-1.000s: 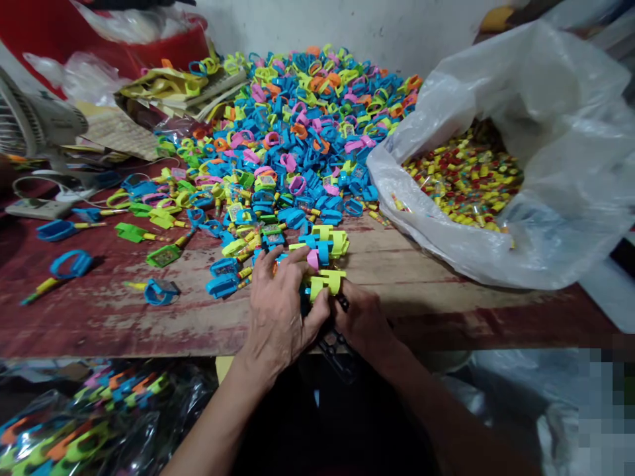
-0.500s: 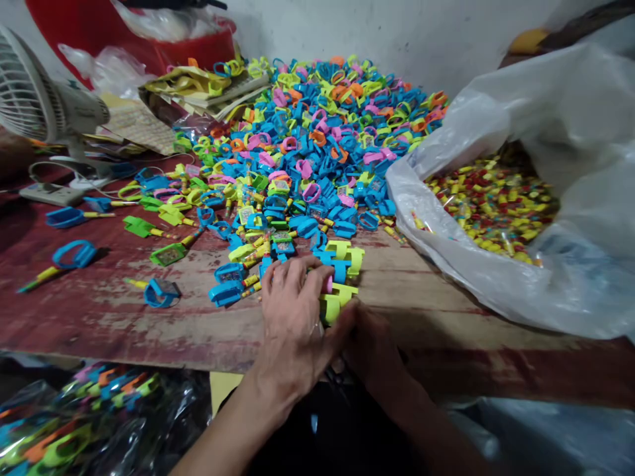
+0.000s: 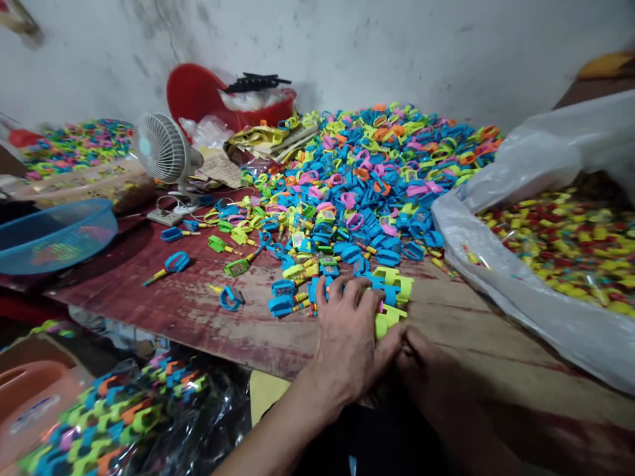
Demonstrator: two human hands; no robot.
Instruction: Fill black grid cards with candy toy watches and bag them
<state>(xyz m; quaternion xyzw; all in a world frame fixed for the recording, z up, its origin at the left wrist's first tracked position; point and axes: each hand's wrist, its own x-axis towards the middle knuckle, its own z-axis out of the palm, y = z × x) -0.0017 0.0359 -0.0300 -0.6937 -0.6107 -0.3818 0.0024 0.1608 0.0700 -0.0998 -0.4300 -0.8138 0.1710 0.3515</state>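
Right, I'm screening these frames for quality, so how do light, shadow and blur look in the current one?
Head view: the bare right hand lies in deep shadow, its fingers hard to make out; the bare left hand is better lit; glints streak the black plastic sheeting below; the translucent white plastic bag looks stretched towards the right edge, its small contents soft.

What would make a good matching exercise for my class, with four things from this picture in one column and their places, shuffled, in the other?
1. Desk fan
2. Blue basin
3. White plastic bag
4. Left hand

A. At the right, holding yellow and red pieces
B. Over joined plastic pieces
C. Left of the red tub
D. At the picture's left edge

Pairs: 1-C, 2-D, 3-A, 4-B
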